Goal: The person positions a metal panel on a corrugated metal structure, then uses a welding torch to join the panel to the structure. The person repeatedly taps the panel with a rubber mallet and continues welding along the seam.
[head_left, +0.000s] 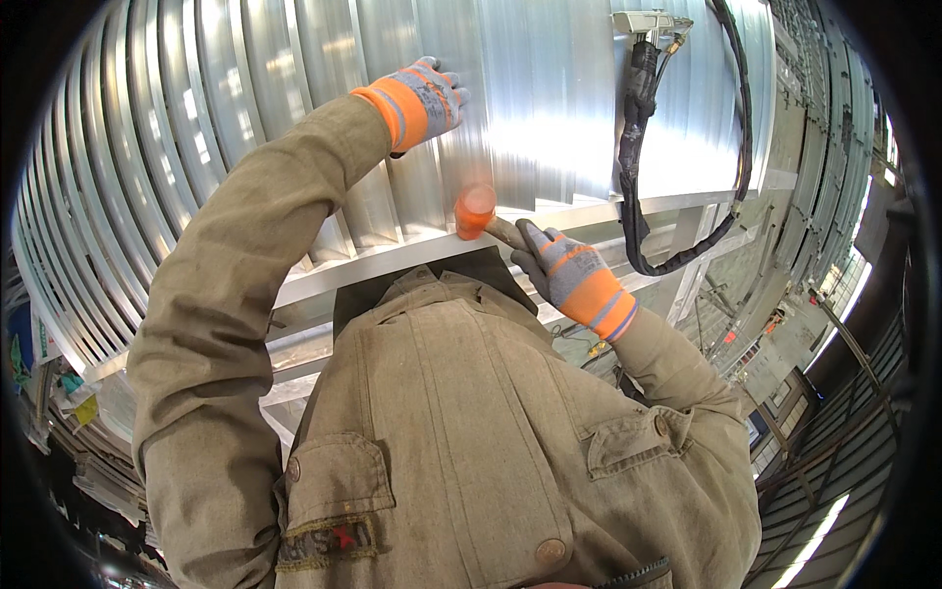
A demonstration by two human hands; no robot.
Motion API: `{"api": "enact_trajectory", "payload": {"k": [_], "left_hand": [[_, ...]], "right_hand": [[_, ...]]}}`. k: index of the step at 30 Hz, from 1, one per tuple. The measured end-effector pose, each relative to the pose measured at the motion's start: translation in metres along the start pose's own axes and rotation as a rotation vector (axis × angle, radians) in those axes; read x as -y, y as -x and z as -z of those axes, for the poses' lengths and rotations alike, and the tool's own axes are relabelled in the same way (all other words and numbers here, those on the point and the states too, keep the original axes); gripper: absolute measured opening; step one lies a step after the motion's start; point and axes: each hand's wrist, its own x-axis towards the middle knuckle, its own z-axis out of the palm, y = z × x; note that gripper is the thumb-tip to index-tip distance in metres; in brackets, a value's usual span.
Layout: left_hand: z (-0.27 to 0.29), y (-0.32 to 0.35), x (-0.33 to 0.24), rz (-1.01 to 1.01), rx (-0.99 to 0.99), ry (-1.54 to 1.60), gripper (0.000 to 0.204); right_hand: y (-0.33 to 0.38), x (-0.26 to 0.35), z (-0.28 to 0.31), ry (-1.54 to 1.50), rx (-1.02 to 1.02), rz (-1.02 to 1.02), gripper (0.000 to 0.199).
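My right hand (574, 270), in a grey and orange glove, grips the handle of a mallet with an orange head (475, 210). The mallet head is at the near ends of the shiny metal profiles (549, 118); whether it touches them I cannot tell. My left hand (425, 98), gloved alike, rests over the profiles farther in, its fingers stretched out and apart from the mallet. Long ribbed strips run away from me side by side on a metal frame (392, 257), with standing ribs to the left and flatter faces to the right.
A black sheathed cable (643, 250) with a pale fitting (652, 24) hangs looped over the right part of the profiles. More long metal bars (829, 187) lie off to the right. Cluttered items, including a yellow piece (86, 409), are at the lower left.
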Motion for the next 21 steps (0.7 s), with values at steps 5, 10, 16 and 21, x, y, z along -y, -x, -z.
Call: {"api": "enact_trajectory", "payload": {"k": [5,10,16,21], "left_hand": [[0.003,0.000,0.000,0.002,0.041,0.006,0.079],[-0.005,0.001,-0.001,0.000,-0.017,-0.023,0.071],[-0.003,-0.004,-0.004,0.000,0.052,-0.062,0.065],[-0.001,-0.002,-0.004,0.004,0.038,-0.071,0.066]], "right_hand": [[0.003,-0.006,0.003,-0.173,-0.269,0.126,0.051],[0.006,-0.007,-0.007,-0.220,-0.305,0.174,0.051],[0.004,-0.011,-0.020,-0.209,-0.275,0.097,0.054],[0.005,-0.011,-0.020,-0.259,-0.278,0.098,0.051]]}}
